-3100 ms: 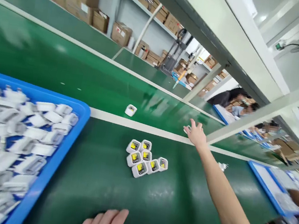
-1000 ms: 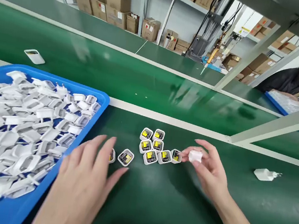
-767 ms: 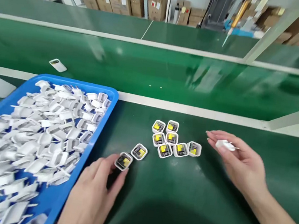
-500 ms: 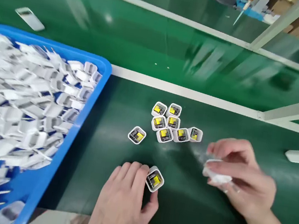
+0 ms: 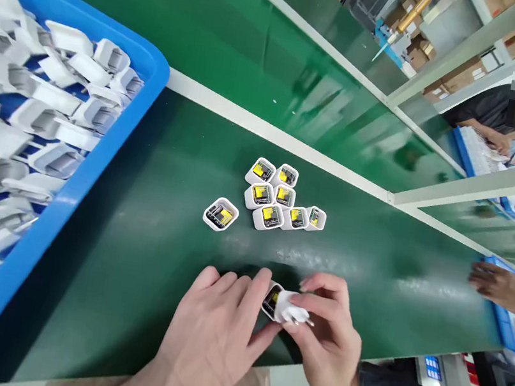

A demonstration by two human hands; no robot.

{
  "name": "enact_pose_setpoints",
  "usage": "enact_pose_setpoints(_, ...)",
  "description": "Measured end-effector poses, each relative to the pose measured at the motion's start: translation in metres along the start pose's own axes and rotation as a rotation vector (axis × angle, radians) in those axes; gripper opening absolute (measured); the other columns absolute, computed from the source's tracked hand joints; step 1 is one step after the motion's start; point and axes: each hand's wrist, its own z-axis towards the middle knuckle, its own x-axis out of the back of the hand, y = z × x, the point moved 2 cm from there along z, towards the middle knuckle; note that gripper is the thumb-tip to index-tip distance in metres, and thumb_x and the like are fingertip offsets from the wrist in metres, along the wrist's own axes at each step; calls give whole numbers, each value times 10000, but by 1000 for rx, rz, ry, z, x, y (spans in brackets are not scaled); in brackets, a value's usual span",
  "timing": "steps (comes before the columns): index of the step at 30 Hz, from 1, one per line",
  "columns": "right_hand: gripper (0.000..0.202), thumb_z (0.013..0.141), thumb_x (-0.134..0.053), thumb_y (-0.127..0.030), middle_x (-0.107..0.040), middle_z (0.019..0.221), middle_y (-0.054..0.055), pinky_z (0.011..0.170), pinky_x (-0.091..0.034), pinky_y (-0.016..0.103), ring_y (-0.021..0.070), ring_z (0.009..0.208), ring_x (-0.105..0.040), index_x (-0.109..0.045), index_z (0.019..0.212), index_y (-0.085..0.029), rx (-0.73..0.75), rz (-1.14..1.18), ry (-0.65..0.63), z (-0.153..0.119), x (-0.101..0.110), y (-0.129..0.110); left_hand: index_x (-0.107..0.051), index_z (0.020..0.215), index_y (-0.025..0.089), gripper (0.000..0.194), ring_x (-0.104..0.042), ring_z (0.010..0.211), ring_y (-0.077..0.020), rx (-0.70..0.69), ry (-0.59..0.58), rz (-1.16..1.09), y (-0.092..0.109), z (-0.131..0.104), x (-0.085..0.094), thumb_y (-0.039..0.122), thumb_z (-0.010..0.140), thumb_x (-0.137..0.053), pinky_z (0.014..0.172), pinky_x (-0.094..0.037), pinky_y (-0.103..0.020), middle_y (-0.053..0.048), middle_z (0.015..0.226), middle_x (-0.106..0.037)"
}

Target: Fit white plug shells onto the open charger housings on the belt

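Observation:
Near the front edge of the green table, my left hand (image 5: 219, 323) holds a white charger housing (image 5: 272, 300) with black and yellow parts inside. My right hand (image 5: 329, 323) pinches a white plug piece with metal pins (image 5: 293, 310) against the housing's open side, partly covering it. Beyond my hands stands a group of several open housings (image 5: 268, 216) with yellow and black insides. One more housing (image 5: 220, 214) sits apart, to the left of that group.
A blue tray (image 5: 98, 159) piled with white plastic shells stands at the left. A white rail (image 5: 267, 131) runs behind the housings, below a green panel. Another person's hand (image 5: 499, 287) is at the right, beside a blue tray. Farther back, a person sits at another tray.
My right hand has moved left and brought the white plug piece to the housing in my left hand. The view has turned and shifted right; another person's hand now shows at the right.

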Motion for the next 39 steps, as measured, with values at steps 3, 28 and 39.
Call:
enact_pose_setpoints(3, 194, 909, -687, -189, -544, 1029, 63, 767, -519, 366, 206, 925, -567, -673, 1096, -239, -30, -52, -32, -5, -8, 2, -620, 1104, 170, 189, -562, 665, -185, -31, -55, -47, -4, -3, 0, 241, 937, -567, 679, -329, -372, 12, 756, -628)
enact_pose_setpoints(28, 149, 943, -635, -235, -604, 894, 57, 689, -450, 408, 219, 794, -537, -689, 1082, -242, 22, -115, -71, 0, -5, -6, -562, 764, 183, 217, -470, 570, -176, 42, -31, -183, -5, 1, -3, 81, 930, -466, 595, -239, -376, 19, 594, -489)
enact_pose_setpoints(39, 257, 928, -561, -89, -604, 987, 83, 753, -476, 421, 220, 871, -516, -616, 1152, -203, 69, -253, -320, 16, 4, -16, -593, 835, 163, 171, -515, 610, -180, 24, -56, -263, -8, 3, -1, 146, 969, -490, 613, -265, -379, -11, 669, -590)
